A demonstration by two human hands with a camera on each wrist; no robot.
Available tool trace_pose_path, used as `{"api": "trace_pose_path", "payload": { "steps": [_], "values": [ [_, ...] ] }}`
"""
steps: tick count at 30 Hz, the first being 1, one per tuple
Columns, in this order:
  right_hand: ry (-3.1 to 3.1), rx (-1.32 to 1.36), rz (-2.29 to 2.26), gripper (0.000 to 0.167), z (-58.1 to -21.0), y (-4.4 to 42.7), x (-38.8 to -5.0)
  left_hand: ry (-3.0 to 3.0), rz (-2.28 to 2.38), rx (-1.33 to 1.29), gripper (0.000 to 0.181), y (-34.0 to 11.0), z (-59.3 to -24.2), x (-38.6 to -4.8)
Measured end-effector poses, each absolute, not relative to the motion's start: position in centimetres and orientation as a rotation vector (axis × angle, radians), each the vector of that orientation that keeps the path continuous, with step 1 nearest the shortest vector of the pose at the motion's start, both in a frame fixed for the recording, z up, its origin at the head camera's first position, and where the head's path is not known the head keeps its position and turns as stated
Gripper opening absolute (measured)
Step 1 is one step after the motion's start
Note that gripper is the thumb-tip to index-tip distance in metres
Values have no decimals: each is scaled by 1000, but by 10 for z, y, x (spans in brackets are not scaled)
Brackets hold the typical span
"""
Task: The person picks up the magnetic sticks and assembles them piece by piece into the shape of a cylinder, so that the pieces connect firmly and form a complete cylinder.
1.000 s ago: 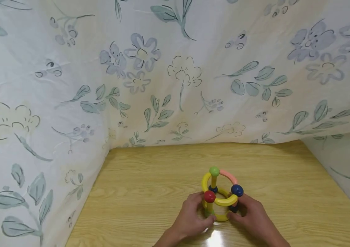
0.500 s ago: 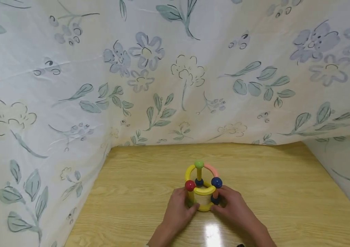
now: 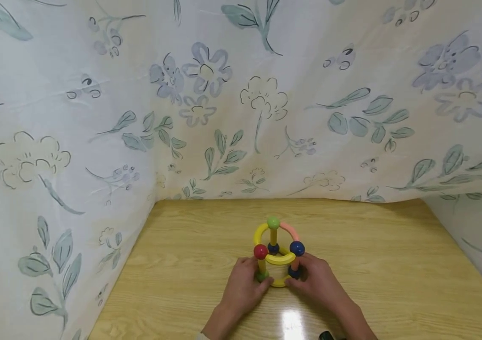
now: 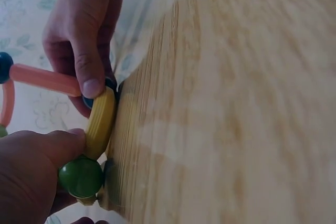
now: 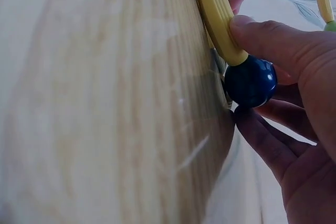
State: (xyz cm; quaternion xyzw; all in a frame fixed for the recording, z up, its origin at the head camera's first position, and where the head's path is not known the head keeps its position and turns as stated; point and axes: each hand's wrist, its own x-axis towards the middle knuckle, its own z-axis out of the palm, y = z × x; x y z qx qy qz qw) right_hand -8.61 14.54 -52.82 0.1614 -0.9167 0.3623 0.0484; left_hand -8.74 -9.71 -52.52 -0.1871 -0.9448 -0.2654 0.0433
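A stick-and-ball building toy frame (image 3: 280, 259) stands on the table, with an upper ring and a lower ring joined by upright sticks. Red (image 3: 260, 251), blue (image 3: 297, 249) and light green (image 3: 273, 223) balls link the curved sticks of its top. My left hand (image 3: 241, 285) grips the base at the left, around a green ball (image 4: 81, 177), its thumb on a yellow curved stick (image 4: 101, 124). On the other side my right hand (image 3: 319, 283) holds the base at a dark blue ball (image 5: 251, 82), thumb against the same yellow stick. Part of the lower ring is hidden behind the hands.
The wood-grain table (image 3: 198, 245) extends around the toy on all sides. Floral cloth (image 3: 262, 118) hangs along its back, left and right. A small black object (image 3: 325, 335) shows at the bottom edge by the right wrist.
Both hands have slid the toy frame left and a little farther away, mostly during the first half second. Their hold looks the same. The black object has come into view.
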Motion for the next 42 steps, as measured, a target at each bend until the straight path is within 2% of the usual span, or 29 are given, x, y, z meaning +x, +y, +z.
{"api": "trace_pose_path", "payload": {
  "steps": [17,24,27,31,34,40,42],
  "values": [
    [-2839,343,1186,35,-528,145,-88,-2861,-777,-593,27,-98,-525,-93],
    [-2780,396,1271,32,-531,149,-88,-2846,-952,-588,24,-103,-528,-96],
    [-2738,432,1303,30,-531,155,-87,-2826,-1098,-593,36,-113,-523,-97],
    [-2650,461,1260,35,-520,169,-86,-2776,-1186,-563,54,-134,-497,-98],
    [-2605,461,1099,46,-501,188,-88,-2719,-1139,-531,53,-153,-464,-104],
    [-2454,478,763,51,-435,229,-97,-2553,-870,-492,48,-198,-385,-117],
    [-2356,496,688,46,-414,243,-101,-2474,-774,-484,47,-210,-362,-119]
  ]
}}
